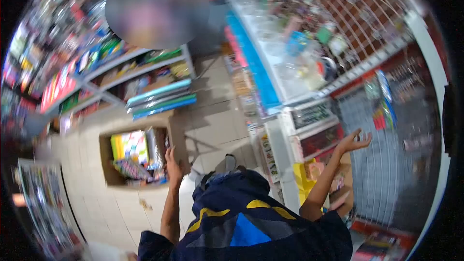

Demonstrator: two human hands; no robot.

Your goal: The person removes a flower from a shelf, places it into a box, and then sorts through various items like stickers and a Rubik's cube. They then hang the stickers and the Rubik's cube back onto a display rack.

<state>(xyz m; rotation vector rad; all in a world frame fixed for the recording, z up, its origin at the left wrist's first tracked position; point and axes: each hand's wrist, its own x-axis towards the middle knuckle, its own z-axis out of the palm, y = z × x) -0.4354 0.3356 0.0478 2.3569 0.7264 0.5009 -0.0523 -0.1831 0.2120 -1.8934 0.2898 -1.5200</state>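
Note:
My left hand (173, 164) is beside the right edge of an open cardboard box (107, 164) on the tiled floor, its fingers pointing forward. Whether it touches the box I cannot tell. Inside the box lie packaged goods, among them a yellow and white patterned pack (130, 146). Over to the right, my right hand (355, 142) is raised with its fingers apart and curved, holding nothing. It is near a wire grid panel (372, 174) and above a yellow box (303, 183) of small items.
Shelves (140, 70) full of colourful goods fill the upper left, with flat blue packs (164, 101) at their end. A white display table (261, 43) with a blue edge runs along the right. Another rack (43, 198) stands at the lower left.

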